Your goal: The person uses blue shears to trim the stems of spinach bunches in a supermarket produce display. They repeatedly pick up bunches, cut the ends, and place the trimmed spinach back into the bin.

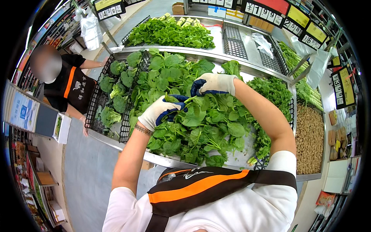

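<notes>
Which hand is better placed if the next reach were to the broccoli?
Probably the left hand: it is nearer the broccoli, which lies on the person's left. The right hand is farther off, over the leafy greens.

grey floor | paler flooring bordering it | stocked shelves, left | cardboard box, far aisle

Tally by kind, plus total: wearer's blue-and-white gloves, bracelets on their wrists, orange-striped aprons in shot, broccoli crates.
Gloves: 2 (left glove, right glove)
Bracelet: 1
Aprons: 2 (wearer's apron, co-worker's apron)
Broccoli crate: 1
Total: 6
</notes>
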